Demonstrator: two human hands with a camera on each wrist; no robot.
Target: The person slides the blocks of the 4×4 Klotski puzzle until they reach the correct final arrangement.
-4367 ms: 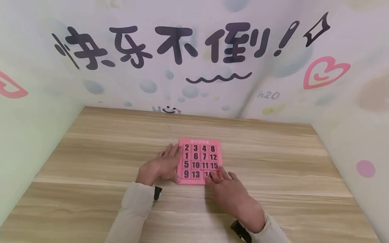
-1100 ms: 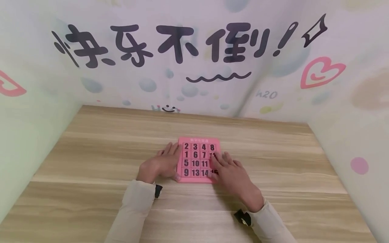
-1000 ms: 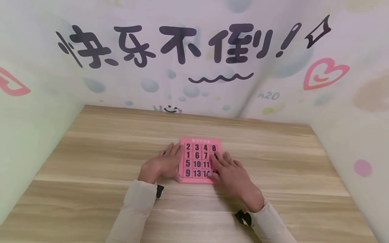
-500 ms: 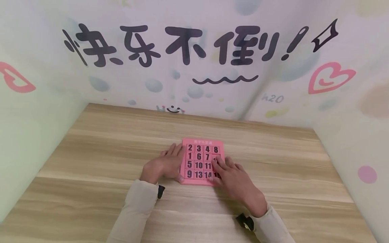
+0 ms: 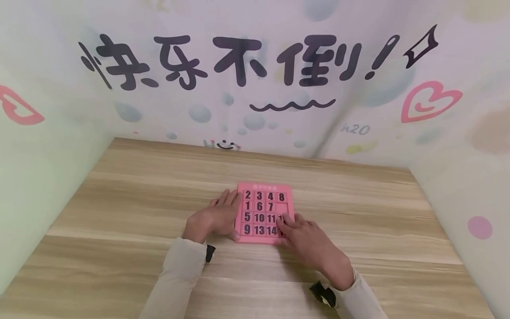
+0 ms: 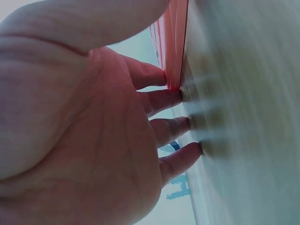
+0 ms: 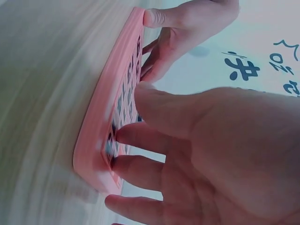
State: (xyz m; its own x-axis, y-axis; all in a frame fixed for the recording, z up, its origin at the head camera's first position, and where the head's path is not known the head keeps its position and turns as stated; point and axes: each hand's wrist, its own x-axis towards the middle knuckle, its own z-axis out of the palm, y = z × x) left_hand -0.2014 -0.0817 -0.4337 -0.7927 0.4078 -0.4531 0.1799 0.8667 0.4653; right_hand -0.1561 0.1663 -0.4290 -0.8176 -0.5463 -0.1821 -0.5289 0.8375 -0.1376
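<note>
A pink sliding number puzzle lies flat on the wooden table, with black-numbered tiles in its frame. An empty slot shows in the right column, second row from the top. My left hand rests along the puzzle's left edge, thumb by the lower left corner and fingers extended, some tips on the table in the left wrist view. My right hand reaches over the lower right corner; in the right wrist view its fingertips touch the right-column tiles, partly hiding their numbers.
The wooden table spreads around the puzzle. Behind it stands a white printed wall with large black characters, and pale side walls close in left and right. A black strap piece sits at the right wrist.
My right hand has drawn back toward the body, and the right-column tile under its fingers has slid down from the second row to the third. My left hand stays on the puzzle's edge.
</note>
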